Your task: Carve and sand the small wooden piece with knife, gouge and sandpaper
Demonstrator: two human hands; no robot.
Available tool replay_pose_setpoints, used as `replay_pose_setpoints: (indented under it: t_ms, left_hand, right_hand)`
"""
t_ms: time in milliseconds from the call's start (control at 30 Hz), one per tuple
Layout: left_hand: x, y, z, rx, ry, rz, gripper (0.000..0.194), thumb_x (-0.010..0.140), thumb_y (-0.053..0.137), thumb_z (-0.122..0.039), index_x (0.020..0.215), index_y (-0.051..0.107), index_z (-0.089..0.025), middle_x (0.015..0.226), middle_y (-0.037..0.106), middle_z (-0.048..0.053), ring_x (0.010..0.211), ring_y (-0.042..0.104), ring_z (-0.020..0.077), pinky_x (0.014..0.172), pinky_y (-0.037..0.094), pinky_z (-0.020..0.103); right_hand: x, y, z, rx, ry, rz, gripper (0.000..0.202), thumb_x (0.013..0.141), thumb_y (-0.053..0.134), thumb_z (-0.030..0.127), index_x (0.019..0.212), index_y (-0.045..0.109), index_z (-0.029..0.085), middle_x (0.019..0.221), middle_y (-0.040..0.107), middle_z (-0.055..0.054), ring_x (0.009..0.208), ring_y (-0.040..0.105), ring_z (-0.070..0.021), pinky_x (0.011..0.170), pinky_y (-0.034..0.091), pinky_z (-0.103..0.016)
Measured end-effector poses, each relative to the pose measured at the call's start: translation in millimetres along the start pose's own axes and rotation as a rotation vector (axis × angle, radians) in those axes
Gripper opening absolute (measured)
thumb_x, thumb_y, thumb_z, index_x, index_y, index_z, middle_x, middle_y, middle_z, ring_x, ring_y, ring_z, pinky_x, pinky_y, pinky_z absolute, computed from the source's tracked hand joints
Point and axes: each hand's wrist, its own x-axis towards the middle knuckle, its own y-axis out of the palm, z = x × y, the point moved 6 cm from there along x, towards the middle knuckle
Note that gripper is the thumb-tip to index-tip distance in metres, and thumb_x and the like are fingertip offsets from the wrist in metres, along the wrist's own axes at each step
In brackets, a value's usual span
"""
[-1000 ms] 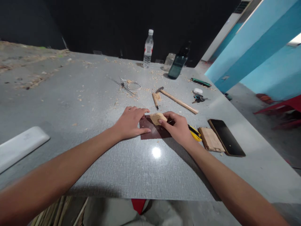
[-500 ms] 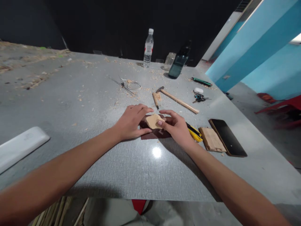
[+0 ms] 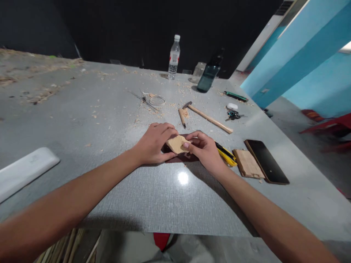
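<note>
A small pale piece of wood (image 3: 177, 144) with cut, angled edges is between my two hands, above a dark reddish-brown sheet (image 3: 175, 159) that looks like sandpaper. My right hand (image 3: 204, 148) pinches its right end, thumb on the upper face and fingers curled behind. My left hand (image 3: 157, 143) closes about the left end, fingers along the far edge and thumb low on the near side. The underside of the wood and much of the sheet are hidden. A yellow and black utility knife (image 3: 226, 155) lies just right of my right hand.
Beyond my hands lie a hammer (image 3: 208, 117), a wooden-handled tool (image 3: 181, 117) and a wire coil (image 3: 157, 100). A water bottle (image 3: 174, 60) and a dark bottle (image 3: 208, 75) stand at the back. Rightward are a wood block (image 3: 248, 163) and a phone (image 3: 266, 161).
My left fingers have come down onto the wood's far left edge. The wood has shifted slightly left and turned, with my right hand still pinching it.
</note>
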Motion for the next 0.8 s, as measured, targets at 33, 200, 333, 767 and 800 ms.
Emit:
replay_pose_setpoints:
  t_ms: [33, 200, 333, 767, 800]
  left_hand:
    - [0.0, 0.1, -0.4, -0.002, 0.003, 0.006, 0.051, 0.086, 0.076, -0.042, 0.127, 0.053, -0.024, 0.134, 0.064, 0.012, 0.127, 0.061, 0.0307, 0.108, 0.039, 0.047]
    - [-0.4, 0.1, -2.4, 0.002, 0.026, 0.007, 0.050, 0.084, 0.077, -0.042, 0.124, 0.052, -0.025, 0.133, 0.065, 0.011, 0.127, 0.061, 0.0302, 0.108, 0.038, 0.047]
    - [-1.0, -0.9, -2.0, 0.002, 0.023, -0.023, 0.045, 0.084, 0.076, -0.039, 0.118, 0.050, -0.024, 0.132, 0.064, 0.012, 0.127, 0.061, 0.0296, 0.107, 0.039, 0.046]
    - [-1.3, -1.6, 0.8, -0.009, 0.005, -0.052, 0.048, 0.080, 0.078, -0.037, 0.114, 0.046, -0.025, 0.137, 0.062, 0.014, 0.136, 0.057, 0.0306, 0.111, 0.040, 0.048]
    - [-1.3, -1.4, 0.5, -0.010, 0.010, -0.050, 0.048, 0.080, 0.078, -0.037, 0.114, 0.046, -0.025, 0.137, 0.061, 0.014, 0.136, 0.057, 0.0307, 0.111, 0.040, 0.048]
  right_hand:
    - [0.0, 0.5, 0.3, -0.005, -0.005, 0.001, 0.046, 0.073, 0.091, 0.052, 0.095, 0.062, 0.023, 0.078, 0.072, 0.001, 0.057, 0.060, -0.0123, 0.052, 0.051, -0.028]
    - [-1.8, 3.9, 2.4, -0.064, -0.064, 0.031, 0.039, 0.080, 0.085, 0.053, 0.095, 0.065, 0.024, 0.087, 0.075, -0.002, 0.067, 0.065, -0.0160, 0.058, 0.055, -0.032]
    - [-7.7, 4.3, 12.6, -0.284, -0.217, 0.052, 0.031, 0.091, 0.076, 0.047, 0.111, 0.069, 0.025, 0.107, 0.078, -0.007, 0.090, 0.073, -0.0219, 0.078, 0.060, -0.038]
    - [-16.3, 15.2, 29.0, -0.798, -0.609, 0.147, 0.051, 0.093, 0.069, 0.016, 0.140, 0.055, 0.030, 0.134, 0.066, -0.012, 0.125, 0.064, -0.0311, 0.101, 0.055, -0.049]
    - [-16.6, 15.4, 29.1, -0.794, -0.616, 0.143, 0.051, 0.093, 0.069, 0.016, 0.140, 0.055, 0.030, 0.134, 0.066, -0.012, 0.125, 0.064, -0.0307, 0.100, 0.055, -0.049]
